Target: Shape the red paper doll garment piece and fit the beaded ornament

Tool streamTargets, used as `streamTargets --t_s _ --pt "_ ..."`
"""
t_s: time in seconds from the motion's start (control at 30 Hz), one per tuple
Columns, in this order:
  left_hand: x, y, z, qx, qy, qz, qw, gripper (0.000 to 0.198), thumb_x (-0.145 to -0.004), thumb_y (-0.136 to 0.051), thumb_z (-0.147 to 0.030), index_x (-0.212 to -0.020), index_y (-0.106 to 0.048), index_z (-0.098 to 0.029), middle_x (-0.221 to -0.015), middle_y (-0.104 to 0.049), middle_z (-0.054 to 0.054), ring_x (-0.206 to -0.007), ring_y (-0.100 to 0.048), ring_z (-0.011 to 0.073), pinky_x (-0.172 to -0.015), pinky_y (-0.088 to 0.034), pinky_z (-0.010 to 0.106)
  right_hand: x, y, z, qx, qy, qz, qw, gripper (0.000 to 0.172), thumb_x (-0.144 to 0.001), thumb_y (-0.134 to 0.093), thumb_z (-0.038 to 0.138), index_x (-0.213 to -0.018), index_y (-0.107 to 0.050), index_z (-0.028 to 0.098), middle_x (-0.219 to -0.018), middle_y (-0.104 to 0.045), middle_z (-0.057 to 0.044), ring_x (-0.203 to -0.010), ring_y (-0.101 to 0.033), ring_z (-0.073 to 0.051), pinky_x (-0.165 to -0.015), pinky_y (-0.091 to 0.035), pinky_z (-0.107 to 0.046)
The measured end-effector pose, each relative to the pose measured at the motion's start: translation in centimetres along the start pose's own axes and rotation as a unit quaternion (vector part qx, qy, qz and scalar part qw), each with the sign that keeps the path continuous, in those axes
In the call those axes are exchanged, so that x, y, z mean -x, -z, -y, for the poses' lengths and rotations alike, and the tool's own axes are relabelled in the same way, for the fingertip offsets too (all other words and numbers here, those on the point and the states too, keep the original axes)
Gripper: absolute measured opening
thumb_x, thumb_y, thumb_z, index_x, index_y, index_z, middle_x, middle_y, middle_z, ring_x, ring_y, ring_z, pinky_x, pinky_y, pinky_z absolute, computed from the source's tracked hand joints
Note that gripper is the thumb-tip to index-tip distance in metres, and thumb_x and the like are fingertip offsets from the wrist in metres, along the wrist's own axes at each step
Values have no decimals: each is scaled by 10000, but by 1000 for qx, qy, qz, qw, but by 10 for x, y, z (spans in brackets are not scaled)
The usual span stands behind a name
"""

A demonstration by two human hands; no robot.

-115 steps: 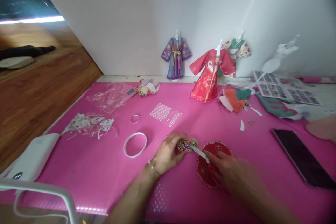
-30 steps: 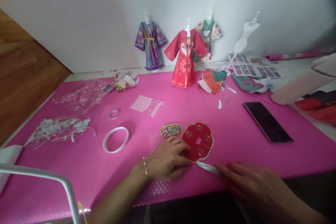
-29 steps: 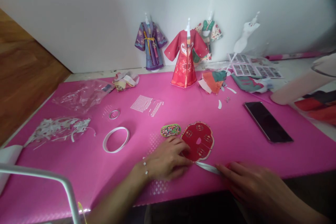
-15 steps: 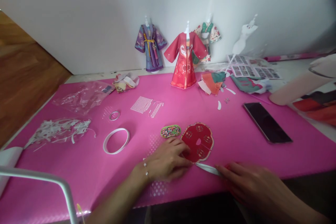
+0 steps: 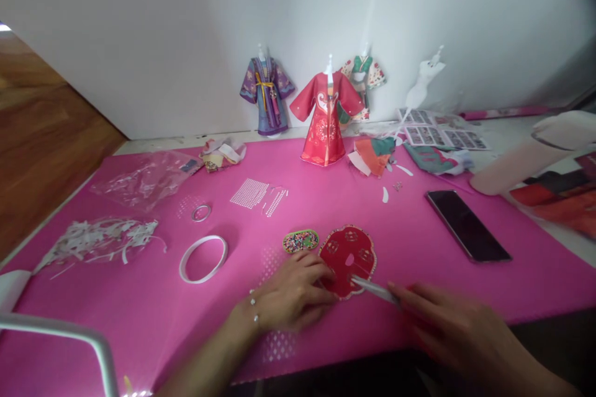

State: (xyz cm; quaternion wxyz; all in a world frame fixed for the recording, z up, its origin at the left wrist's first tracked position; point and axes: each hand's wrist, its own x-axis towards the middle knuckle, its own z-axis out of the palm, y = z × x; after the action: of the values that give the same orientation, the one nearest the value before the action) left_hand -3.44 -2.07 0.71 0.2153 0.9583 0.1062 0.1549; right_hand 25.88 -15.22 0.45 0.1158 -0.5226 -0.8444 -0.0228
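Note:
A red scalloped piece [image 5: 341, 250], apparently paper or cloth, with a beaded-looking pale edge and gold motifs, lies flat near the front of the mat. My left hand [image 5: 298, 290] rests at its lower left, with curled fingers closed on that edge; the fingertips are partly hidden. My right hand [image 5: 454, 322] is closed around slim pale tweezers [image 5: 376, 290], whose tip is over the lower part of the red piece. Just left of that piece sits a small oval container of multicoloured beads [image 5: 300, 240].
On the pink mat [image 5: 153, 304] are a roll of white tape [image 5: 182, 263], a gem sheet [image 5: 249, 193], a phone [image 5: 468, 226] and white paper strips [image 5: 100, 239]. Miniature dressed forms, including a red robe [image 5: 322, 130], stand behind. A white tube [image 5: 100, 347] crosses the lower left.
The tweezers' tip has moved from the red piece's lower edge up onto its surface. My left hand stays at the piece's edge. The view has tilted slightly.

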Motion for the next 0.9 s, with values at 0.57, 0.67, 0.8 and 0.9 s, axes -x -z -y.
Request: streamTargets --t_s 0.57,0.67,0.8,0.9 --pt "10 -3 4 -32 16 -114 993 387 -800 -499 -109 -1163 -578 -214 -998 -742 53 -1082 -623 232 -1069 -399 477 -79 -22 -9 -136 -25 12 990 533 -826 -501 114 -1348 -494 217 -1148 -667 -88 -1036 -600 -237 -884 -523 -418" --pt "9 -3 5 -49 27 -96 994 424 -823 -483 -83 -1223 -554 -204 -1051 -744 53 -1136 -609 228 -1099 -369 477 -76 -28 -13 -130 -42 3 991 529 -845 -504 137 -1367 -473 219 -1149 -667 -95 -1036 -601 -254 -891 -523 -440" --pt "7 -4 8 -71 49 -75 993 461 -856 -464 -57 -1286 -527 -213 -1225 -698 62 -1249 -552 241 -1146 -310 514 -72 -33 -15 -122 -65 -17 990 514 -859 -483 142 -1368 -458 202 -1125 -675 -106 -1016 -612 -267 -867 -534 -462" --pt "6 -2 9 -82 49 -67 993 440 -890 -442 -50 -1289 -520 -220 -1300 -662 69 -1283 -532 245 -1149 -308 528 -73 -33 -15 -122 -68 -29 990 502 -856 -479 136 -1355 -462 190 -1159 -665 -114 -1025 -616 -260 -864 -542 -446"
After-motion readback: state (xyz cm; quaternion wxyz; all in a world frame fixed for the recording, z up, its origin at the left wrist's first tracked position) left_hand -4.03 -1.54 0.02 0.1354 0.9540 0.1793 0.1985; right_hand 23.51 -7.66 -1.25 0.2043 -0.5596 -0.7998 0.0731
